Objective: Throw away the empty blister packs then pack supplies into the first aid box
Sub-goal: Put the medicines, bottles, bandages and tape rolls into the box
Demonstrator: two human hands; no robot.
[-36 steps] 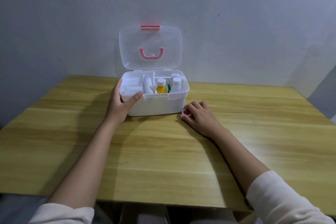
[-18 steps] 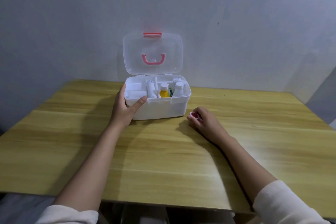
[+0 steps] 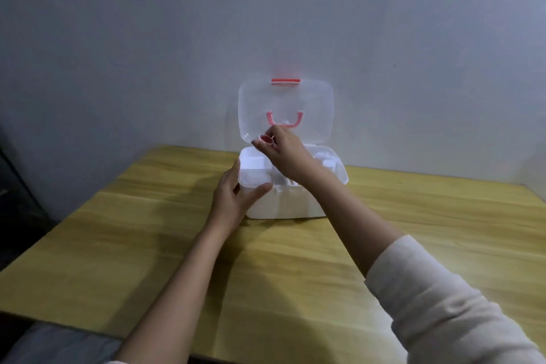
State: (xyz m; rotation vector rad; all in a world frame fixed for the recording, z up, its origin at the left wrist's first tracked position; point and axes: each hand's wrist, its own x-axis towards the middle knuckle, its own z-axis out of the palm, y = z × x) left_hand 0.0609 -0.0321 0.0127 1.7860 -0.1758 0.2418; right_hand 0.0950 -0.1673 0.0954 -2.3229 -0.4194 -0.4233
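Observation:
The white first aid box [image 3: 295, 207] stands open at the back of the table, its clear lid [image 3: 313, 109] with a pink handle raised against the wall. My left hand [image 3: 233, 201] grips the box's front left corner, thumb on the rim. My right hand [image 3: 283, 151] hovers over the box's left compartment, fingers pinched on a small red round item [image 3: 266, 138]. White bottles [image 3: 328, 164] show at the box's right side; the rest of the contents are hidden by my right hand.
The wooden table [image 3: 147, 245] runs to a grey wall behind the box. Its near edge lies close to my body, and a dark gap drops off on the left side.
My right hand has lifted the small red item from the table beside the box up over the box's left compartment. The left hand keeps its grip on the box.

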